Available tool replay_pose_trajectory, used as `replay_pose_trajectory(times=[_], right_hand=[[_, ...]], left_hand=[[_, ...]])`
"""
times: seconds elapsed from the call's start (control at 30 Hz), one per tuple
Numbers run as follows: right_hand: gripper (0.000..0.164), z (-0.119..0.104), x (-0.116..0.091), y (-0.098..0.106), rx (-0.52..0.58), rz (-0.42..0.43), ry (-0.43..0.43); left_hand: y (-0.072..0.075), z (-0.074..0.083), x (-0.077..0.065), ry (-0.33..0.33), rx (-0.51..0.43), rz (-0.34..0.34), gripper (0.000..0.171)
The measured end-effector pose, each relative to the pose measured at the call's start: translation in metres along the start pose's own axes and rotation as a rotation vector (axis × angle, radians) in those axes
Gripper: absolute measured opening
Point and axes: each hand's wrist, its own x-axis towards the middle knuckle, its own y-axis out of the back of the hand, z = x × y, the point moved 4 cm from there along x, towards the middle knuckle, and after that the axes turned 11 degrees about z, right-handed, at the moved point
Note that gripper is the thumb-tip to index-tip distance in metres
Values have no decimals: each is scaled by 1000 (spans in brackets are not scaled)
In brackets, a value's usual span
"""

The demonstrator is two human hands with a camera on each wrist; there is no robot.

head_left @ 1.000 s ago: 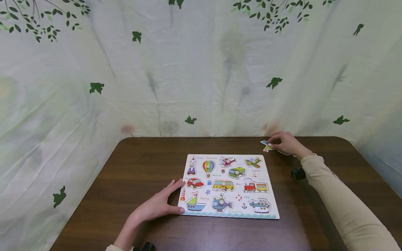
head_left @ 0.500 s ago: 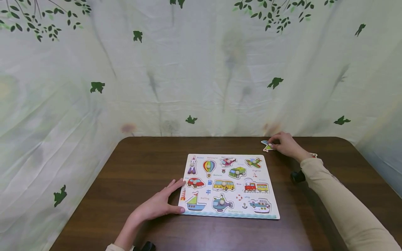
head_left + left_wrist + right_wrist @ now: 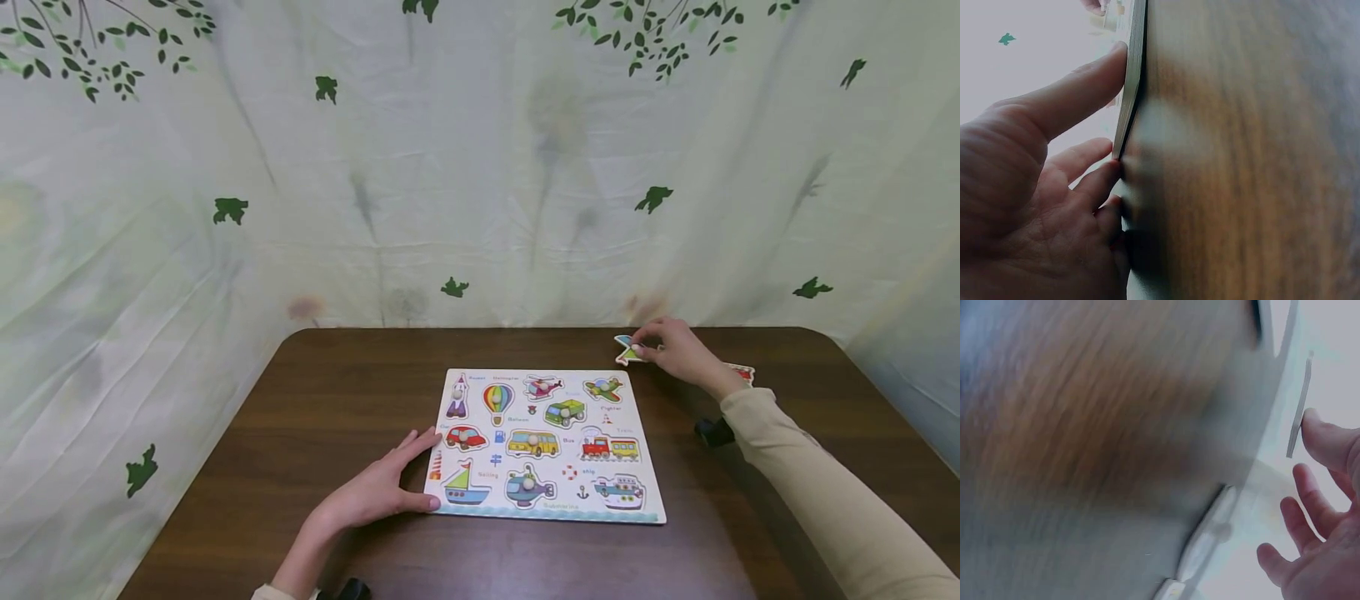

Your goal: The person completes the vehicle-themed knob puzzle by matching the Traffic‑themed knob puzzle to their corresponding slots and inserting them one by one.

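Note:
The white puzzle board (image 3: 558, 508) with vehicle pictures lies flat on the table. My left hand (image 3: 375, 492) rests at its left side, thumb and fingertips touching the edge with fingers fairly straight. In the left wrist view the thumb (image 3: 1094, 81) lies against the board's side (image 3: 1129, 106). Beyond the board's back right corner, my right hand (image 3: 675, 350) pinches a blue and green puzzle piece (image 3: 624, 350) between thumb and index finger. The right wrist view shows this thin piece (image 3: 1299, 412) edge-on, held above the table, its face hidden.
A puzzle piece with red on it (image 3: 744, 372) lies partly hidden behind the right wrist. In the right wrist view, a pale piece (image 3: 1207, 534) lies on the table beside another piece (image 3: 1172, 590). A patterned cloth (image 3: 480, 167) hangs behind the wooden table (image 3: 345, 392).
My right hand has shifted slightly left with the blue and green puzzle piece. More of the red piece shows behind the wrist. The left hand and the board stay in place.

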Motion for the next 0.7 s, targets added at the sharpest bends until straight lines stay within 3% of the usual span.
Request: replay_pose_trajectory(times=[0.7], right_hand=[[5,-58,-29,-7,59,5,106]], left_hand=[[-1,-2,1,1,8,5,89]])
